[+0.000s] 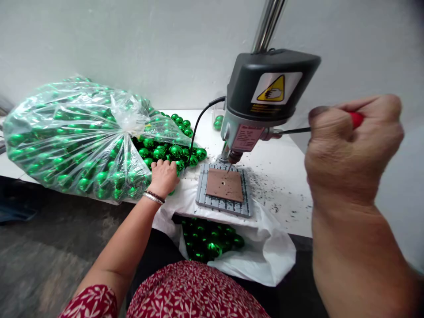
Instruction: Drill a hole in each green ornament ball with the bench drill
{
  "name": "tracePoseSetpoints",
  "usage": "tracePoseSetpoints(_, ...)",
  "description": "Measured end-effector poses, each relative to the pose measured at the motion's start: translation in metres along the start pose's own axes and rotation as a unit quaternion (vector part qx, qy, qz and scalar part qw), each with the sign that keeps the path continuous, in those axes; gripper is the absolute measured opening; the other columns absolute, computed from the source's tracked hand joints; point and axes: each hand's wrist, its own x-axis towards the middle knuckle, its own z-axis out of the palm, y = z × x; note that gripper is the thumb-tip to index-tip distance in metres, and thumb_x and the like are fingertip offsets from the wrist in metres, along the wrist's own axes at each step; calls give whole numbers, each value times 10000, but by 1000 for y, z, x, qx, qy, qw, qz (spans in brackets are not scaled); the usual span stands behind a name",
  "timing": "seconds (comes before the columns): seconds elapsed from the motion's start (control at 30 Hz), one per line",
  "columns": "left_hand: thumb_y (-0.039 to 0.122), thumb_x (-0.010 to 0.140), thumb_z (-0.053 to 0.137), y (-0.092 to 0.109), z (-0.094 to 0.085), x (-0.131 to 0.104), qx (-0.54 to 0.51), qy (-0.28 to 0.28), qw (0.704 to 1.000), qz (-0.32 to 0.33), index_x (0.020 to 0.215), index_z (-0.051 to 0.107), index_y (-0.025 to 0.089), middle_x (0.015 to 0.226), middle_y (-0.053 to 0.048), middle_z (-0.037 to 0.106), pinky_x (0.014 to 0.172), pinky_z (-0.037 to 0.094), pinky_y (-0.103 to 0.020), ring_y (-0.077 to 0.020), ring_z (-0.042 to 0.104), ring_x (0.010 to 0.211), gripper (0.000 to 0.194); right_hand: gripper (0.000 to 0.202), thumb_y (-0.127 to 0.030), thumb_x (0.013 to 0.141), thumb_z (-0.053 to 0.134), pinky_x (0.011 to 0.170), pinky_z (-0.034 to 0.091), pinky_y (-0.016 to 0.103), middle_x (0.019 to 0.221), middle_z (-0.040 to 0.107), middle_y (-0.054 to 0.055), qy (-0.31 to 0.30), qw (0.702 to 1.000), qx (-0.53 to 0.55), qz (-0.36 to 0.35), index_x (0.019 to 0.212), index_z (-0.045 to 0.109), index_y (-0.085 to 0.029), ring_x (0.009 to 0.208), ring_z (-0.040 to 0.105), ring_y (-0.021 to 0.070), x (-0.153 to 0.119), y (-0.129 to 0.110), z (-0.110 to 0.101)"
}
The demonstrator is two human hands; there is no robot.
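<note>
My right hand (354, 145) is closed around the red knob (357, 119) of the feed lever (296, 130) on a small bench drill press (265, 97). Under its thin drill bit (229, 168) lies a brown square board (224, 184) with a small hole, on the grooved grey base (245, 207). My left hand (164, 179) is at the near edge of a pile of shiny green balls (175, 151), its fingers curled down at them. What those fingers hold, if anything, is hidden.
A large clear plastic bag (73, 137) full of green balls, gathered at its neck, fills the left of the white table (274, 185). Dark shavings lie around the base. A black cable (195, 132) loops beside the drill. Below the table edge, a white bag (271, 251) holds more balls.
</note>
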Motion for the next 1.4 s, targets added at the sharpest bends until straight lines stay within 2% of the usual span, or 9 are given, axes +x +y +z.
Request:
tracePoseSetpoints(0.2,283,835,659,-8,3,4,28,-36,999,10,1162,683,137,1164,-209,744,1040,344,-552,-404,588,1194,359,177,-315,912,582,695,375,264,753,508,-36,-14,999,12,-32,834,512,-172,678,421,54,-2,6,0)
tracePoseSetpoints(0.33,362,818,709,-4,-10,-5,-244,-8,969,22,1345,618,173,1161,-136,740,943,457,-461,-316,658,1041,567,157,-244,887,580,671,380,245,710,462,-49,0,999,27,-42,802,463,-182,647,397,41,-3,5,0)
tracePoseSetpoints(0.4,429,828,709,2,-14,-10,-470,-54,880,34,1413,570,194,1031,-72,732,815,502,-363,-211,666,844,645,169,-234,886,576,654,389,227,710,457,-51,3,998,44,-51,795,442,-185,646,404,34,-4,4,1)
tracePoseSetpoints(0.53,463,786,762,19,4,-15,-761,-186,621,4,1395,543,212,875,-4,680,656,503,-252,-95,617,633,694,162,-232,891,588,637,402,208,727,473,-47,-6,997,58,-56,814,457,-175,649,404,28,-6,3,1)
tracePoseSetpoints(0.63,456,738,807,33,25,-12,-805,-247,539,-32,1334,552,223,897,-10,689,604,494,-227,-110,659,658,689,176,-234,881,613,629,392,202,722,465,-47,-18,997,59,-36,808,466,-171,652,390,32,-6,2,-1)
tracePoseSetpoints(0.73,398,747,788,43,35,-6,-766,-246,592,-51,1329,563,229,957,-28,707,602,483,-227,-131,675,716,646,185,-231,870,632,630,385,190,718,458,-52,-21,997,63,-27,805,470,-169,653,383,30,-6,2,-1)
tracePoseSetpoints(0.87,307,714,791,53,32,6,-594,-129,794,18,1223,658,174,1088,-54,715,792,518,-268,-172,659,925,543,182,-223,864,635,621,370,184,695,441,-61,-17,997,70,-39,799,475,-168,639,372,26,-6,3,-1)
tracePoseSetpoints(0.97,306,688,810,58,27,17,-461,-91,880,67,1251,655,149,1125,-71,723,923,514,-328,-223,650,1017,605,181,-236,856,646,632,366,193,699,451,-59,-16,997,72,-30,800,489,-166,647,377,32,-6,3,-1)
tracePoseSetpoints(1.4,241,714,775,75,28,41,-290,-99,930,201,1207,700,192,1099,-50,739,965,541,-356,-251,683,1046,501,188,-261,882,635,657,412,212,717,427,-63,-44,996,69,-40,838,472,-179,645,375,34,-7,4,-5)
